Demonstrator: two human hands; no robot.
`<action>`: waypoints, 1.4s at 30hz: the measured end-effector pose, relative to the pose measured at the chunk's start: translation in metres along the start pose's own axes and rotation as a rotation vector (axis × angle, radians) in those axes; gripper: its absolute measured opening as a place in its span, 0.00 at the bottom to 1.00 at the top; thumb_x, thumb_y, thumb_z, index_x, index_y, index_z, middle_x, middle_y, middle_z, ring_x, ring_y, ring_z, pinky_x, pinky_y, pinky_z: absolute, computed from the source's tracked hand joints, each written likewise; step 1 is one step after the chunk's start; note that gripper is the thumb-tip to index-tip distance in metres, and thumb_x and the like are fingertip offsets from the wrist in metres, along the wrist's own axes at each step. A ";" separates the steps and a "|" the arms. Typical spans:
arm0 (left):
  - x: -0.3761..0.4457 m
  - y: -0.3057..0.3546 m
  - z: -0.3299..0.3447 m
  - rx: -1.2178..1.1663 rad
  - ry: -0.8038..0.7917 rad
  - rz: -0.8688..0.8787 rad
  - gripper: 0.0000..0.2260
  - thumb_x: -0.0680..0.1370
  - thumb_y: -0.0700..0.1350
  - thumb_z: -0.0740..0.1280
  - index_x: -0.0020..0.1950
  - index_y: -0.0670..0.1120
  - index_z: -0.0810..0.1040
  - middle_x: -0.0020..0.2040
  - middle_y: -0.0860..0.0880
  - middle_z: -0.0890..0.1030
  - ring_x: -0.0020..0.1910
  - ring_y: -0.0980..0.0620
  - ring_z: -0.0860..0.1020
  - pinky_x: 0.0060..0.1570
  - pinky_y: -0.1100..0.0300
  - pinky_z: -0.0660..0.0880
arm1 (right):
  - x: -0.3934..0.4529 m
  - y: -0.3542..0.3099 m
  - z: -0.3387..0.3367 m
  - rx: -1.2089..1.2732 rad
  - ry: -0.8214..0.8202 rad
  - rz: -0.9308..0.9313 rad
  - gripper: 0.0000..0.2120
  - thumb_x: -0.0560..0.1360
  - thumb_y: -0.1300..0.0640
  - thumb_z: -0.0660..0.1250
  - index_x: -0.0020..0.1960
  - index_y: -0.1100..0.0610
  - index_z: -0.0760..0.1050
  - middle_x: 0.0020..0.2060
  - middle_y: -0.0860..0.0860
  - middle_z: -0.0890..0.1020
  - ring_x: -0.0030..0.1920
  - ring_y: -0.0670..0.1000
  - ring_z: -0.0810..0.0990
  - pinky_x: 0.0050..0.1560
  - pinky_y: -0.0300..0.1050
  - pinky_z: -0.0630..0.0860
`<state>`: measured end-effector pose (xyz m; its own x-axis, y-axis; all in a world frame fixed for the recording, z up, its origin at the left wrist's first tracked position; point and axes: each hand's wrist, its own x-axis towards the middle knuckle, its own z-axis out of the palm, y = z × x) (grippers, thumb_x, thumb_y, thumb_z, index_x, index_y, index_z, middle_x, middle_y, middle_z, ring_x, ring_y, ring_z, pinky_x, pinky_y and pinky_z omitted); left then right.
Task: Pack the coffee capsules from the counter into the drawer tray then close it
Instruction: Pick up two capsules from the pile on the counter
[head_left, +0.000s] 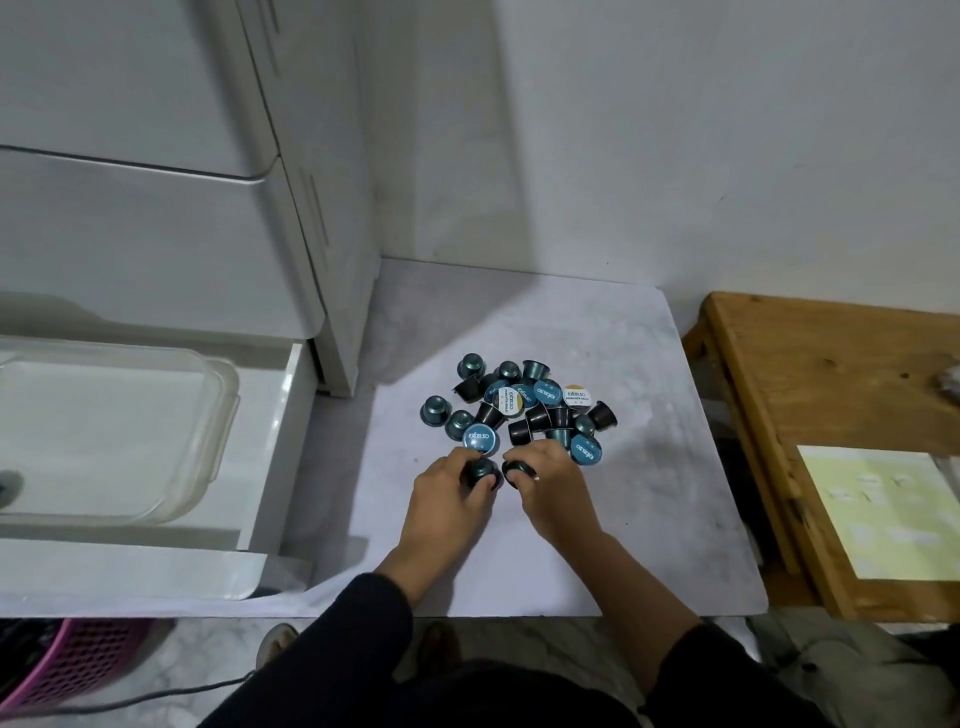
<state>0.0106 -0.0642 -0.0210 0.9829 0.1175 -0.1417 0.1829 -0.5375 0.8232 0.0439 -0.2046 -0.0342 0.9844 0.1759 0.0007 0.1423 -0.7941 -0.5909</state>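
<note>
A pile of several teal and dark coffee capsules lies on the pale marble counter. At the pile's near edge, my left hand is closed around a dark capsule. Right beside it, my right hand grips another dark capsule. To the left, a white drawer stands pulled out, holding a clear plastic tray. One capsule shows at the tray's far left edge.
A white drawer cabinet rises behind the open drawer, beside the wall. A wooden table with a pale yellow sheet stands right of the counter. A pink basket sits on the floor at lower left.
</note>
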 end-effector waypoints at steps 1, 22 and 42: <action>0.000 0.001 0.000 -0.031 0.006 -0.026 0.08 0.74 0.46 0.67 0.52 0.48 0.77 0.45 0.49 0.82 0.44 0.53 0.77 0.47 0.61 0.73 | 0.000 0.001 -0.001 0.013 -0.003 0.011 0.10 0.72 0.62 0.62 0.48 0.61 0.81 0.48 0.57 0.80 0.48 0.50 0.76 0.49 0.35 0.69; 0.004 -0.004 0.000 -0.086 0.119 -0.057 0.10 0.75 0.42 0.68 0.55 0.49 0.81 0.50 0.51 0.77 0.49 0.55 0.76 0.52 0.68 0.68 | 0.000 0.004 -0.013 0.016 -0.063 0.174 0.16 0.72 0.61 0.68 0.59 0.55 0.78 0.54 0.58 0.75 0.52 0.53 0.76 0.45 0.28 0.60; 0.010 0.034 -0.043 -0.564 0.236 -0.161 0.10 0.72 0.44 0.70 0.43 0.60 0.83 0.43 0.56 0.85 0.44 0.52 0.83 0.52 0.55 0.78 | 0.021 -0.044 -0.054 0.740 0.093 0.332 0.07 0.73 0.67 0.66 0.51 0.63 0.79 0.33 0.57 0.80 0.26 0.41 0.78 0.31 0.32 0.76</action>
<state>0.0258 -0.0456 0.0293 0.9012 0.3760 -0.2154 0.2254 0.0178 0.9741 0.0643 -0.1971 0.0352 0.9724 -0.0756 -0.2206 -0.2315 -0.2003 -0.9520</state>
